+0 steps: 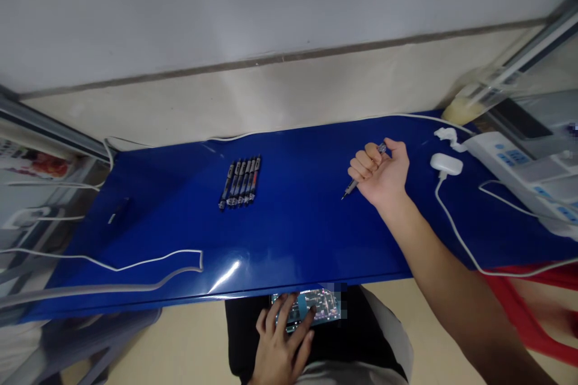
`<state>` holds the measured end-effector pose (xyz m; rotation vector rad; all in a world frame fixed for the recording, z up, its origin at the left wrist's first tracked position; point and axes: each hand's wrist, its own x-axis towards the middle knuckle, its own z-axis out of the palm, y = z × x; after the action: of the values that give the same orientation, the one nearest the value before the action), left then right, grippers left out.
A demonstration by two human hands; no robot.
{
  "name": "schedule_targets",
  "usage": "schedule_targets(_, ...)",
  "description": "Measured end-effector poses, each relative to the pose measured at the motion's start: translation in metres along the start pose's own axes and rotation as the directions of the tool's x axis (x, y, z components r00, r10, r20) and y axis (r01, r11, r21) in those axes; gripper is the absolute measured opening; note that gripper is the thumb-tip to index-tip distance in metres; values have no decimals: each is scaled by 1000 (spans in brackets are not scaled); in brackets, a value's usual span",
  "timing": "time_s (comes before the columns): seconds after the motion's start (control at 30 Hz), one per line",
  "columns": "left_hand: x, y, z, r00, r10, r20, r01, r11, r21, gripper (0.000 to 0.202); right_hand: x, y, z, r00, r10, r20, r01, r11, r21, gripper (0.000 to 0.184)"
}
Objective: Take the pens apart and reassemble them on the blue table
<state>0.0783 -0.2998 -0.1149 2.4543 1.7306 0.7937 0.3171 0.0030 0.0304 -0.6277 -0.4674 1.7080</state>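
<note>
My right hand is closed in a fist around a dark pen, whose metal tip points down-left just above the glossy blue tabletop. A row of several black pens lies side by side on the blue surface, left of that hand and apart from it. Below the table edge, my left hand holds a smartphone over my lap, with its fingers across the lit screen.
A white charger with a white cable sits right of my right hand. A white machine with blue keys stands at the right end. White cables run along the table. A wall rises behind it, and a red chair shows at lower right.
</note>
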Motion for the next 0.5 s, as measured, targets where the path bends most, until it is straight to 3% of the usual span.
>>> schedule_targets(0.23, 4, 5, -3, 996, 91, 5, -91, 994, 65, 46, 0, 0, 0, 1000, -12, -12, 12, 1000, 3, 48)
schedule_targets(0.5, 26, 13, -5, 977, 172, 127, -192, 967, 168, 51, 1, 1, 0, 1000, 9, -4, -9, 1000, 2, 48)
